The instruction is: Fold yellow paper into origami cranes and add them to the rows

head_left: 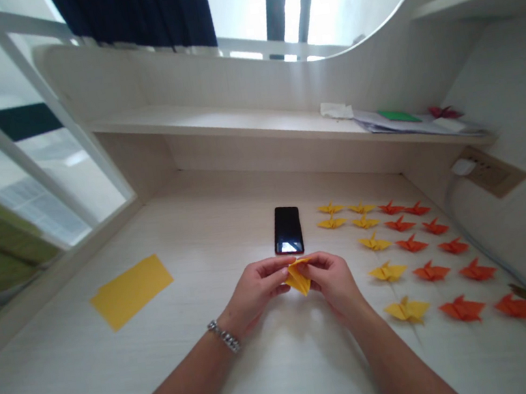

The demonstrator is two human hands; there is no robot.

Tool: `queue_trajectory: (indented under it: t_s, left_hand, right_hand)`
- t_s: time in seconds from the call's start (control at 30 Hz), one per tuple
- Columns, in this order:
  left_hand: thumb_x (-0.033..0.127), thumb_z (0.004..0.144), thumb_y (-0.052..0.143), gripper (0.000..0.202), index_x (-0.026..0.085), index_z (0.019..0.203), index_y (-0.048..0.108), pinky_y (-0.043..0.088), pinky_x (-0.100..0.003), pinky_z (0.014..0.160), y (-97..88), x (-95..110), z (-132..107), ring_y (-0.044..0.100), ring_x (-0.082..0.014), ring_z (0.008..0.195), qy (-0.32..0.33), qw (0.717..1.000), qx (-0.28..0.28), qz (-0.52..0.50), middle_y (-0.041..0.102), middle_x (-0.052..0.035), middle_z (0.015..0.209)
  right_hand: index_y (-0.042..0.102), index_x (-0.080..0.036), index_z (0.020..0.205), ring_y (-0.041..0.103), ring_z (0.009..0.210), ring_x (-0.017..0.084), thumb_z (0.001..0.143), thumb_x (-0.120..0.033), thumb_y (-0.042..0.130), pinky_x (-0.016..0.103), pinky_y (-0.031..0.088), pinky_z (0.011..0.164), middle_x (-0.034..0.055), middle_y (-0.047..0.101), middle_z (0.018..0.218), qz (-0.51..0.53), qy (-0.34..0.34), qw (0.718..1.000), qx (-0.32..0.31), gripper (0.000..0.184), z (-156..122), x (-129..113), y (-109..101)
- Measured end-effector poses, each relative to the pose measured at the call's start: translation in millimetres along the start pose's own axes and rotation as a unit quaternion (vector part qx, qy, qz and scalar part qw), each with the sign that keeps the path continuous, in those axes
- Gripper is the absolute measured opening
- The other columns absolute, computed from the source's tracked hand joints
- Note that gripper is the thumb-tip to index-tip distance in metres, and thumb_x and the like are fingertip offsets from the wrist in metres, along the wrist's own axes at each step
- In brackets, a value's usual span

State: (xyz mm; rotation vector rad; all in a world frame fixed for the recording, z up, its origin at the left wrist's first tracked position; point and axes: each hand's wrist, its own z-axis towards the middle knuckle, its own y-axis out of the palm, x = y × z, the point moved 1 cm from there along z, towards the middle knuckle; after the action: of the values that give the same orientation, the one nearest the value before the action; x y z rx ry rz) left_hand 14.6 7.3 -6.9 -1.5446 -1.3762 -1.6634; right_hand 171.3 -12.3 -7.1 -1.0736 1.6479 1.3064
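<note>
A bracelet (224, 336) is being worn on the left wrist. Just above the table (278, 366), a folded yellow paper (299, 278) is being pinched between the left hand (254, 290) and the right hand (335, 279), with both hands closed on it from either side. To the right, yellow cranes (389, 271) and orange cranes (431, 272) are being kept in rows. A flat yellow sheet (132, 290) is lying well to the left. Just beyond the hands, a phone (287, 230) is lying screen up. Farther back, papers (400, 120) are being carried by a shelf (212, 122).
</note>
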Motion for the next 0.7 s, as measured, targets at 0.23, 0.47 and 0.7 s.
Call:
queue_trajectory:
  t_s: [0.23,0.47,0.7]
  left_hand:
    - [0.035,0.078,0.067,0.038,0.017,0.111,0.068,0.049,-0.032,0.079,1.4,-1.4,0.7,0.063,-0.0208,0.093,-0.001,1.0,-0.01,0.018,0.067,-0.0135,0.109]
    - [0.036,0.076,0.069,0.04,0.015,0.111,0.068,0.049,-0.035,0.081,0.9,-1.4,0.8,0.062,-0.0243,0.097,0.005,0.999,-0.005,0.053,0.068,-0.0155,0.109]
    - [0.034,0.072,0.072,0.04,0.015,0.108,0.069,0.05,-0.036,0.083,1.0,0.3,-0.2,0.063,-0.0252,0.097,-0.002,0.999,-0.016,0.043,0.069,-0.0151,0.108]
  right_hand:
    - [0.07,-0.014,0.078,0.064,0.062,0.018,0.062,-0.032,0.078,0.026,0.05,0.056,0.0053,0.07,0.069,-0.085,-0.052,0.995,-0.01,0.026,3.7,4.0,-5.1]
    - [0.069,-0.014,0.079,0.065,0.066,0.02,0.064,-0.031,0.075,0.028,0.05,0.059,0.0061,0.07,0.07,-0.169,-0.11,0.979,0.001,0.024,3.9,5.5,-6.4]
    - [0.069,-0.015,0.074,0.064,0.066,0.02,0.064,-0.026,0.074,0.028,0.051,0.06,0.0056,0.07,0.071,-0.22,-0.12,0.968,0.011,0.016,1.2,1.3,-4.5]
